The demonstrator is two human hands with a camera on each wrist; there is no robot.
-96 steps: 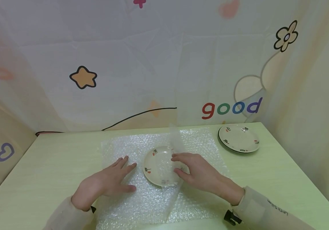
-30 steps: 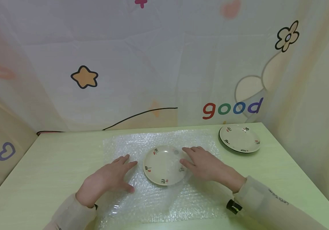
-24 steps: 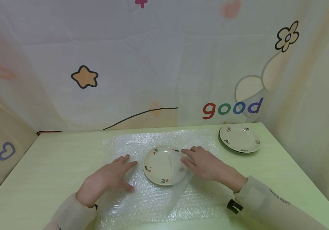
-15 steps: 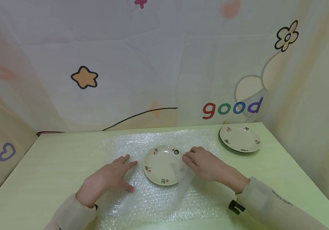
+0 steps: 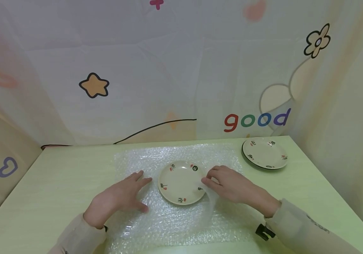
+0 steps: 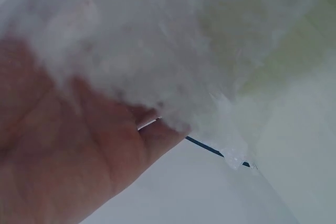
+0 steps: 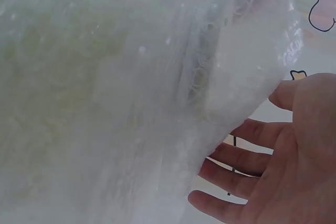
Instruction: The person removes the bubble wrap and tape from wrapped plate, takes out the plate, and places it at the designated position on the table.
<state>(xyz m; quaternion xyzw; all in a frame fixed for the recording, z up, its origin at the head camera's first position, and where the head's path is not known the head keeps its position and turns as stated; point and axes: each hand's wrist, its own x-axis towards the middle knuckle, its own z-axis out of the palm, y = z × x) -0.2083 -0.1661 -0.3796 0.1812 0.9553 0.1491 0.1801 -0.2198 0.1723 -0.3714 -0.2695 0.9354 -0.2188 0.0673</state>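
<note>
A round cream plate (image 5: pixel 181 183) with small black and red motifs on its rim lies face up on a sheet of bubble wrap (image 5: pixel 156 222). My left hand (image 5: pixel 116 199) rests on the wrap to the left of the plate, fingers spread. At the plate's right edge, my right hand (image 5: pixel 229 183) pinches a flap of the wrap between thumb and curled fingers. Blurred bubble wrap (image 6: pixel 131 40) covers the fingertips of my left hand (image 6: pixel 79 145) in the left wrist view. In the right wrist view, fingers of my right hand (image 7: pixel 273 156) meet the edge of the wrap (image 7: pixel 157 119).
Stacked plates (image 5: pixel 264 153) of the same pattern stand at the back right of the pale green table (image 5: pixel 70 176). A printed cloth (image 5: pixel 137 88) with a star, a flower and the word "good" hangs behind the table and along its sides.
The wrap flap that lay over the plate's right part has been drawn off to the right, baring the plate. My right hand has moved slightly right, its fingers closing; the left stays nearly still.
</note>
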